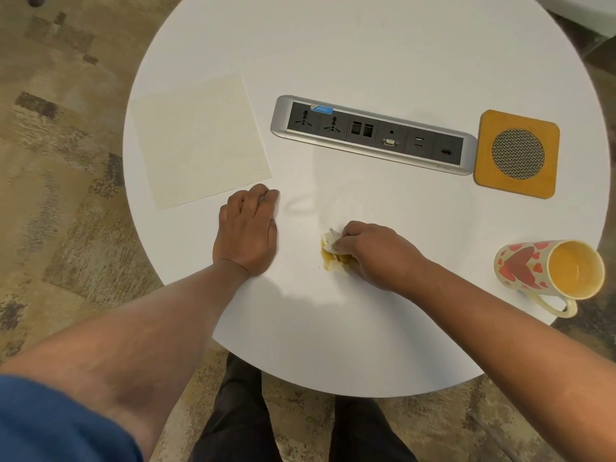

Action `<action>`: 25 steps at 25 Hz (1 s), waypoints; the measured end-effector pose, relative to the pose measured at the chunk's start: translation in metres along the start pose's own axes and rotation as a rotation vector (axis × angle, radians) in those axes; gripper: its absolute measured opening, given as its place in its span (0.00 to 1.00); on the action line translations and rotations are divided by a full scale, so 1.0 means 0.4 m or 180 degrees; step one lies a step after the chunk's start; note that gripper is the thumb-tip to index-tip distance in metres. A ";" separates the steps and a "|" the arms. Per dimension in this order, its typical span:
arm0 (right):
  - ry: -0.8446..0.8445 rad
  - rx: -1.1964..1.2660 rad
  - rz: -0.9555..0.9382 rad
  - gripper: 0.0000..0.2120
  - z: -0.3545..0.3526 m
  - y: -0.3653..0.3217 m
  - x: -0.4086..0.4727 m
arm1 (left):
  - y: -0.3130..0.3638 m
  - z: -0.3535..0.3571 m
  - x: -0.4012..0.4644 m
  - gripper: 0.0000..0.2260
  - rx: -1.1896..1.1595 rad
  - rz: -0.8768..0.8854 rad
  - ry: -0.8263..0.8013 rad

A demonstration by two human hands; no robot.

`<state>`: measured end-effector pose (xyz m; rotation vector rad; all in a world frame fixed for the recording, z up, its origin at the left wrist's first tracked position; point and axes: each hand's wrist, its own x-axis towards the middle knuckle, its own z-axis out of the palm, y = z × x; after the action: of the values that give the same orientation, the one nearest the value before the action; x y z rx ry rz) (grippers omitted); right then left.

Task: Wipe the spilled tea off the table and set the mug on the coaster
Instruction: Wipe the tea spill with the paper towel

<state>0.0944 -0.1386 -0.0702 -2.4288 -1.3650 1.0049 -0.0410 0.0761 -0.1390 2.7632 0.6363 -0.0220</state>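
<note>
Pressing a crumpled white tissue onto amber tea, right hand grip closed; left hand flat, open.

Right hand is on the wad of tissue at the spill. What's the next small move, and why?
Probably drag the crumpled tissue toward you across the tea puddle. The right hand pinches the tissue at the puddle's far edge, and brown liquid still shows on its near side. The left hand lies flat on the table, so it is braced. The mug can wait.

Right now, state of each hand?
Left hand: open, flat on the table, holding nothing.
Right hand: closed on the tissue.
</note>
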 end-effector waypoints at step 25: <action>0.2083 0.6953 0.1123 0.11 0.234 0.257 -0.592 | 0.360 -0.037 0.072 0.19 -0.0177 0.0609 -0.0037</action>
<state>0.0231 -0.4035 -0.0766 -0.8637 0.5205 0.7146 0.0461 -0.0306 -0.0855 2.7553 0.3619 0.0213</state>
